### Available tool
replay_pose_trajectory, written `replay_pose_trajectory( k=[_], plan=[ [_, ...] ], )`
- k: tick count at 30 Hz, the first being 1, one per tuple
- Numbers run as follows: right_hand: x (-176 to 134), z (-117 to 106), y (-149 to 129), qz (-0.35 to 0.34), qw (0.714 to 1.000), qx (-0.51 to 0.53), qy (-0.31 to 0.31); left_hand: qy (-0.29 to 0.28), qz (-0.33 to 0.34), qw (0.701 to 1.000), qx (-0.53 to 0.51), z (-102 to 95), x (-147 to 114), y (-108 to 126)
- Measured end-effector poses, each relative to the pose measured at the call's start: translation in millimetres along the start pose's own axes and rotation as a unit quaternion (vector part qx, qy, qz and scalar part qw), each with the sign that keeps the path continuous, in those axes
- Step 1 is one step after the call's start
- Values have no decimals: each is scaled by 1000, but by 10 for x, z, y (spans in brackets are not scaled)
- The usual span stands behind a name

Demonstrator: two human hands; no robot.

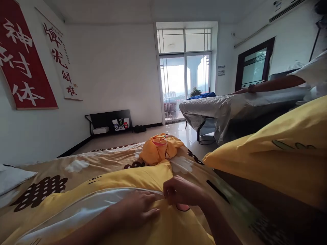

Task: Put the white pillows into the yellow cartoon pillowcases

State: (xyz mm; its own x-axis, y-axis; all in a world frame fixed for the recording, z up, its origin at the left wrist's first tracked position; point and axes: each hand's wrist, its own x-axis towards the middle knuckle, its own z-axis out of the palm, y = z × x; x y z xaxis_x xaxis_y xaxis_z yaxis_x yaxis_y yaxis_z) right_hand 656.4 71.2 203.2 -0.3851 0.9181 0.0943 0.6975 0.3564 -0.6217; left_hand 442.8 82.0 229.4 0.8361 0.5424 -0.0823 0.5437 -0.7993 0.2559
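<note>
A yellow pillowcase (138, 175) lies in front of me, with a long opening along its length. Inside that opening shows a pale white-blue pillow (98, 202). My left hand (134, 207) rests flat across the opening, thumb apart from the fingers, pressing on pillow and cloth. At the right end of the opening, my right hand (182, 192) has its fingers curled in a pinch on the pillowcase's edge. Whether a zip pull is between those fingertips is hidden. Just beyond lies a crumpled orange-yellow cloth (155, 149).
A patterned brown sheet (84, 163) spreads underneath. Another yellow pillow (276, 143) rises at the right, and a white corner (15, 177) shows at the left. Beyond stands a plastic-covered table (204, 107), with another person's arm (278, 83) over it. A low black bench (107, 120) is by the wall.
</note>
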Motion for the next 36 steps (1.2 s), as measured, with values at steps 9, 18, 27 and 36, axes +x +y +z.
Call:
replay_pose_trajectory(
  k=[9,18,27,36],
  plan=[
    [-34,-61,56,62,997,22,36,-15,-19,995,101,119,56,253],
    [47,158,-97,168,982,-73,-43,-37,-8,977,209,333,28,182],
    [88,202,-119,179,983,31,-24,-4,-105,994,31,-83,-235,-64],
    [-5,36,-131,140,984,102,45,-44,-136,986,-92,145,-145,-232]
  ],
)
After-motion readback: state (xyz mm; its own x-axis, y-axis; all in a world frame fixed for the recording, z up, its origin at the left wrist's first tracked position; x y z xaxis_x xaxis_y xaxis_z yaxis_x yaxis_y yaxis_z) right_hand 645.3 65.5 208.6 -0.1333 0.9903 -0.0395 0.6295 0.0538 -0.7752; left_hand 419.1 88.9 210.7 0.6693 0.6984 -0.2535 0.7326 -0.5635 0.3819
